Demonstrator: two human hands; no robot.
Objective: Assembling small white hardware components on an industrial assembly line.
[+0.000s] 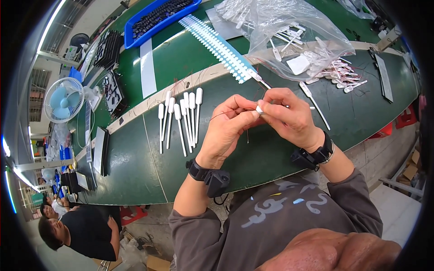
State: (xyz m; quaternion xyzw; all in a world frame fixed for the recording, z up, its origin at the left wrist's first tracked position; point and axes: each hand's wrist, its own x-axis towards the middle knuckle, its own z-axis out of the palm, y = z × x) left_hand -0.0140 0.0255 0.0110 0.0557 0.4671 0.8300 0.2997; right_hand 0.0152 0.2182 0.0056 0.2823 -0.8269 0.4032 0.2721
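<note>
My two hands meet above the near part of the green table. My left hand (pixel 230 126) and my right hand (pixel 289 115) are both closed in a pinch on a small white plastic part (pixel 259 109), mostly hidden by the fingertips. Thin dark wires come out around the fingers. To the left, several finished-looking white sticks with wide oblong heads (pixel 178 110) lie side by side in a loose row, thin wires beyond them. A similar white stick (pixel 312 99) lies just right of my right hand. Behind my fingers, a light-blue strip with rows of white stickers (pixel 221 52) runs away from me.
A clear plastic bag (pixel 289 22) of white parts lies at the far right, beside a pile of white parts with red wires (pixel 337 74). A blue tray (pixel 130 34) of dark parts stands far left. A fan (pixel 64 100) and a person in black (pixel 88 230) are left.
</note>
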